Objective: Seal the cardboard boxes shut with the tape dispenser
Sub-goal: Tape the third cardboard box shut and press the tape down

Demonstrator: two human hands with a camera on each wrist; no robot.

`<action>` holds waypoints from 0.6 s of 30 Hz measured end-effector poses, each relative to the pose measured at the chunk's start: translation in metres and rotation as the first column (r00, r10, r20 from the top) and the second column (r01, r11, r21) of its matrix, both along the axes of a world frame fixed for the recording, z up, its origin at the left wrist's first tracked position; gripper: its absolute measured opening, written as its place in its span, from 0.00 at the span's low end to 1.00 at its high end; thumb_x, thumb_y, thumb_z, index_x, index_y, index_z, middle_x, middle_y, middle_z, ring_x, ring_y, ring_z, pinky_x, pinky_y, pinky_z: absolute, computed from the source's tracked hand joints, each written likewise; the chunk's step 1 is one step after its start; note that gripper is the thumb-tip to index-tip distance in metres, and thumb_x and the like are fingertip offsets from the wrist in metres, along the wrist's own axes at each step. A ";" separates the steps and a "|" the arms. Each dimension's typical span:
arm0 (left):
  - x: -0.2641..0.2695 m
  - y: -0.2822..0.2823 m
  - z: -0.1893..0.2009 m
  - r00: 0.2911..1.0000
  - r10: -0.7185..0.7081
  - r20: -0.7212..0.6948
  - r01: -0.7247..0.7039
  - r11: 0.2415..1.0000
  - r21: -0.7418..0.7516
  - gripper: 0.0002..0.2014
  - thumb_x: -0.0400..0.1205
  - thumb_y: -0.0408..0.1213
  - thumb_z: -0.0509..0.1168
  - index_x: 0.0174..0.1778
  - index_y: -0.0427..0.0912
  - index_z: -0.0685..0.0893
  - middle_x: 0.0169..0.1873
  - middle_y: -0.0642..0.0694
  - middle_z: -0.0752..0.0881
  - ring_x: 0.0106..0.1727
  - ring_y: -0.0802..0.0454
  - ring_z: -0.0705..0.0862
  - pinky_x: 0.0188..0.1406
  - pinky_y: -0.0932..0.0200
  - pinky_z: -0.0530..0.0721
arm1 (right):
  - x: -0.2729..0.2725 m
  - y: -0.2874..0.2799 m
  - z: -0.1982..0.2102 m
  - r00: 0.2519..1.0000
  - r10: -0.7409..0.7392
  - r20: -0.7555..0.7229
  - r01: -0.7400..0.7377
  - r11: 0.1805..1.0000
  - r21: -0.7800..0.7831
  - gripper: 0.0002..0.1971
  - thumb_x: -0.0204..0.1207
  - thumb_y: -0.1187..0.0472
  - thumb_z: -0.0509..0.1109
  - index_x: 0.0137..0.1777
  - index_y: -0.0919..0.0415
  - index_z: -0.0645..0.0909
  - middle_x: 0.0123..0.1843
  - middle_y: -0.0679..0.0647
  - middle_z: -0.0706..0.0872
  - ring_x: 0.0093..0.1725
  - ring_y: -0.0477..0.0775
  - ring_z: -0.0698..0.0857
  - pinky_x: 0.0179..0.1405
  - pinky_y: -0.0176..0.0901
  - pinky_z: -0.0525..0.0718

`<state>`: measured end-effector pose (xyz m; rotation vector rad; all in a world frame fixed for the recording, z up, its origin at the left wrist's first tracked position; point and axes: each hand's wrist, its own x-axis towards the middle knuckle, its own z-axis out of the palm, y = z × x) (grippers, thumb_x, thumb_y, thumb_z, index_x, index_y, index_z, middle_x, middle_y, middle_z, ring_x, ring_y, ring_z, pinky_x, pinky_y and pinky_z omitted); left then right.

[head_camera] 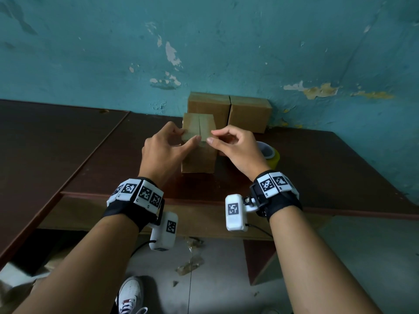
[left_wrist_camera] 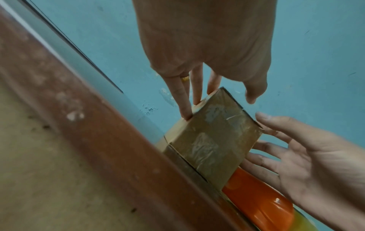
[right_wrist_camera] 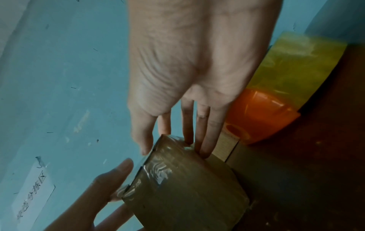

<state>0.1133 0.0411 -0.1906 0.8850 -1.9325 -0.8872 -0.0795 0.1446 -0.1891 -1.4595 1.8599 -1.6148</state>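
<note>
Up close: left fingers [left_wrist_camera: 185, 100] straight and slightly spread, tips pressed on the left edge of the box [head_camera: 199, 141] top, thumb set along the near edge by the seam. Right fingers [right_wrist_camera: 204, 137] also nearly straight, tips laid on the right edge of that top, thumb tip close to the left thumb. Left hand [head_camera: 164, 152] and right hand [head_camera: 235, 150] flank the top from either side, neither curled round it. Whether anything thin is pinched between the thumbs: cannot tell.

Box: small, tall, brown cardboard, standing upright near the front of the table [head_camera: 328, 159]. 2 top flaps closed, meeting at a dark slit running front to back. Glossy wrinkled clear tape [right_wrist_camera: 158, 171] over the near top edge and down the front face. Contents hidden.

Just right of it, behind the right hand: tape roll [head_camera: 273, 158], yellowish and translucent, with a smooth orange plastic dispenser [right_wrist_camera: 262, 115] touching it.

Further back, 2 larger boxes [head_camera: 229, 111] side by side, touching, against a teal wall [head_camera: 226, 41] with flaking paint. Closed, contents unseen.

Table dark brown, worn, lying flat. Black wrist bands [head_camera: 136, 200] with white square-coded blocks on both wrists.
</note>
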 end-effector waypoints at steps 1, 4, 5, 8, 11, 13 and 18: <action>0.001 0.001 0.000 1.000 -0.006 0.004 0.006 1.000 0.001 0.21 0.76 0.67 0.77 0.54 0.57 0.85 0.50 0.60 0.92 0.51 0.67 0.90 0.57 0.45 0.92 | -0.001 0.000 -0.001 1.000 0.001 -0.002 -0.001 1.000 -0.008 0.18 0.74 0.44 0.84 0.59 0.52 0.93 0.55 0.46 0.94 0.60 0.47 0.92 0.65 0.64 0.91; 0.003 -0.002 -0.004 0.999 -0.038 -0.007 0.038 0.999 0.033 0.20 0.74 0.64 0.81 0.54 0.60 0.84 0.53 0.61 0.92 0.50 0.65 0.93 0.54 0.43 0.94 | -0.002 0.001 -0.002 1.000 0.013 -0.006 -0.013 1.000 -0.014 0.17 0.75 0.50 0.86 0.61 0.54 0.93 0.56 0.47 0.94 0.60 0.46 0.92 0.68 0.61 0.89; 0.004 -0.003 -0.005 0.999 -0.048 -0.019 0.049 0.998 0.050 0.20 0.74 0.63 0.81 0.55 0.61 0.84 0.55 0.62 0.91 0.50 0.65 0.93 0.54 0.43 0.94 | -0.003 0.001 -0.002 1.000 0.019 -0.010 -0.019 1.000 -0.013 0.17 0.75 0.52 0.86 0.62 0.54 0.93 0.57 0.47 0.94 0.61 0.45 0.91 0.70 0.60 0.89; 0.005 -0.003 -0.007 0.996 -0.081 -0.047 0.085 0.993 0.084 0.18 0.76 0.57 0.83 0.56 0.61 0.85 0.57 0.63 0.90 0.51 0.65 0.94 0.55 0.44 0.94 | -0.008 0.002 -0.004 0.999 0.032 -0.027 -0.032 0.999 0.003 0.19 0.73 0.55 0.88 0.64 0.53 0.92 0.61 0.46 0.93 0.64 0.43 0.90 0.73 0.57 0.87; 0.007 -0.005 -0.008 0.993 -0.096 -0.064 0.101 0.992 0.080 0.16 0.77 0.52 0.83 0.56 0.61 0.86 0.60 0.61 0.90 0.52 0.65 0.93 0.54 0.47 0.95 | -0.011 0.000 -0.008 0.998 0.030 -0.048 -0.029 1.000 0.009 0.21 0.72 0.53 0.88 0.65 0.50 0.92 0.64 0.43 0.93 0.67 0.43 0.89 0.75 0.58 0.86; 0.007 -0.006 -0.009 0.990 -0.113 -0.081 0.119 0.991 0.067 0.17 0.76 0.51 0.84 0.56 0.59 0.86 0.62 0.61 0.90 0.53 0.64 0.94 0.55 0.46 0.95 | -0.013 -0.001 -0.011 0.998 0.015 -0.068 -0.015 1.000 0.003 0.21 0.71 0.50 0.88 0.64 0.48 0.93 0.65 0.42 0.93 0.69 0.43 0.88 0.76 0.60 0.84; 0.010 -0.010 -0.008 0.981 -0.162 -0.108 0.169 0.984 0.062 0.17 0.78 0.44 0.83 0.60 0.50 0.87 0.61 0.61 0.90 0.52 0.63 0.94 0.55 0.50 0.95 | -0.016 -0.004 -0.012 1.000 0.027 -0.013 -0.027 1.000 0.000 0.21 0.71 0.55 0.89 0.64 0.48 0.94 0.66 0.44 0.93 0.70 0.42 0.88 0.78 0.56 0.84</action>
